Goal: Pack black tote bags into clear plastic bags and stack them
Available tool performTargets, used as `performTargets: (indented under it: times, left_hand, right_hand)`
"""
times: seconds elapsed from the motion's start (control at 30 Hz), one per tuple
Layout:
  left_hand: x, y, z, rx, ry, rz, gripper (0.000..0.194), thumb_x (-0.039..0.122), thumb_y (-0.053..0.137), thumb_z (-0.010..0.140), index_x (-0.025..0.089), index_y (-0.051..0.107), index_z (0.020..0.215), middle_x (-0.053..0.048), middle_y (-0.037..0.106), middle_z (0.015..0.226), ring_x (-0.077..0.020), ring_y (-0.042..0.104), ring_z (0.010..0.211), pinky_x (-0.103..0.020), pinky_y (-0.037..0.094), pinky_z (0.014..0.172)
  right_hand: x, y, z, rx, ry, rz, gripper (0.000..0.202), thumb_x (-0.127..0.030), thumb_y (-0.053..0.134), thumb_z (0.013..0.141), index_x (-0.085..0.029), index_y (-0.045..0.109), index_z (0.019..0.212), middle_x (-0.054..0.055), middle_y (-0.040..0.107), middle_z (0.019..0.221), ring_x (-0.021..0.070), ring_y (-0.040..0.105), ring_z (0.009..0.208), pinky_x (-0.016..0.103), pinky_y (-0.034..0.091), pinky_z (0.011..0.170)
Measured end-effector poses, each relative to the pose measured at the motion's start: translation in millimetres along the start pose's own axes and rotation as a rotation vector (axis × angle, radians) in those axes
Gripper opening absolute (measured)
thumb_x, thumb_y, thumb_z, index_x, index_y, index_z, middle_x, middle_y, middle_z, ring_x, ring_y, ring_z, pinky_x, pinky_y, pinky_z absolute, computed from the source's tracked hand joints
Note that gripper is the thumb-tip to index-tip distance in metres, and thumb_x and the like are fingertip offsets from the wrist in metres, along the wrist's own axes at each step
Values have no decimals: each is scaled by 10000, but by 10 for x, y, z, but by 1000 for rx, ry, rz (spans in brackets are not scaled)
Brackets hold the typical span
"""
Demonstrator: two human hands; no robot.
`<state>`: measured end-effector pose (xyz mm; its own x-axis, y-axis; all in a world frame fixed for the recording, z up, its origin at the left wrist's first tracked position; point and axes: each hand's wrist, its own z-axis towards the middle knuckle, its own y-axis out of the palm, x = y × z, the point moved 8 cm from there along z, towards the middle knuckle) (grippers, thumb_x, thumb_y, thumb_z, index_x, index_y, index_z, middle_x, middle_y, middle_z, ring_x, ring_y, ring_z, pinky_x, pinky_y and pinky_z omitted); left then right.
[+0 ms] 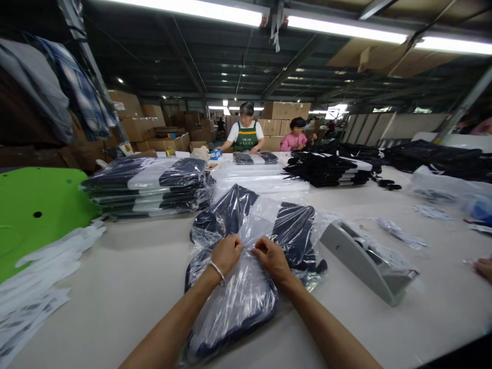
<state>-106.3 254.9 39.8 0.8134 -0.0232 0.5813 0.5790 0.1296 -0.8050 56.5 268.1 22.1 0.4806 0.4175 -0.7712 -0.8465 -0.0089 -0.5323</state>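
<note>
A clear plastic bag (246, 302) with a folded dark garment and a pale strip inside lies on the table in front of me. My left hand (227, 252), with a bracelet at the wrist, pinches the plastic near the bag's middle. Close beside it, my right hand (272, 256) also has its fingertips closed on the plastic. The film is gathered and creased between the two hands. Just right of the bag stands a grey tape dispenser (361, 261).
Stacked bagged garments (149, 187) stand at the back left, with black items (330, 169) piled at the back right. White gloves (57, 253) and a green board (38, 215) lie left. Two people sit across the table (126, 266); another person's hand (483, 267) shows at the right edge.
</note>
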Motion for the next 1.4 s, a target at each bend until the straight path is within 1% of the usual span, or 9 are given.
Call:
performTargets:
  times: [0.13, 0.27, 0.4, 0.6, 0.8, 0.9, 1.07, 1.23, 1.4]
  left_hand:
    - [113, -28, -59, 99, 65, 168, 104, 193, 534, 856, 186, 637, 841, -89, 641, 1051, -258, 505, 1115, -401, 346, 959]
    - [36, 10, -20, 102, 50, 244, 71, 201, 591, 818, 186, 659, 804, -78, 641, 1040, -242, 515, 1059, -381, 361, 932]
    - [-75, 24, 56, 86, 28, 256, 105, 209, 595, 809, 194, 680, 747, -56, 665, 989, -211, 553, 972, -333, 377, 845]
    - [-117, 7, 76, 70, 39, 210, 126, 237, 609, 780, 205, 692, 691, -43, 684, 909, -214, 575, 916, -318, 355, 783]
    - [-171, 15, 138, 55, 38, 147, 147, 254, 622, 759, 196, 674, 634, -39, 693, 848, -219, 576, 855, -320, 346, 761]
    - [-175, 18, 142, 30, 36, 143, 151, 268, 618, 765, 202, 692, 651, -35, 702, 874, -212, 577, 870, -316, 354, 773]
    - [-197, 18, 166, -36, 56, 140, 172, 302, 600, 789, 211, 737, 739, -39, 712, 968, -217, 580, 961, -315, 380, 830]
    - [-196, 21, 209, -138, 155, 85, 383, 380, 445, 911, 226, 768, 774, -32, 708, 954, -198, 597, 936, -305, 405, 866]
    - [-191, 36, 208, -171, 208, 73, 215, 404, 730, 705, 216, 766, 802, -41, 684, 976, -237, 578, 986, -333, 409, 918]
  right_hand:
    - [-34, -1, 8, -18, -22, -93, 58, -264, 624, 833, -223, 592, 808, -18, 649, 741, 156, 598, 682, 253, 419, 665]
    - [-46, -55, -28, -67, -40, -315, 86, -280, 663, 836, -236, 611, 888, -19, 661, 781, 160, 609, 709, 248, 386, 656]
    - [-5, -283, -151, -95, -35, -463, 111, -317, 658, 863, -243, 611, 931, -2, 680, 889, 169, 629, 765, 251, 376, 649]
    - [174, -951, -607, -128, 10, -679, 93, -235, 565, 904, -249, 636, 962, 36, 667, 997, 198, 655, 824, 281, 423, 673]
    - [409, -1816, -1079, 13, 192, -475, 163, -294, 584, 837, -232, 668, 963, 46, 694, 981, 195, 657, 762, 334, 498, 753]
    - [455, -2047, -1152, 101, 279, -394, 259, -407, 609, 807, -210, 689, 955, 54, 724, 875, 214, 661, 715, 336, 514, 702]
    - [346, -1898, -1100, 39, 250, -351, 302, -482, 609, 826, -229, 687, 972, 30, 721, 813, 208, 666, 718, 312, 506, 694]
    - [248, -1753, -1093, -32, 198, -331, 252, -461, 605, 850, -247, 686, 956, 25, 721, 862, 206, 667, 752, 307, 507, 710]
    - [-86, -1341, -836, -78, 75, -278, 194, -392, 595, 883, -232, 690, 938, 37, 718, 944, 207, 664, 856, 308, 498, 797]
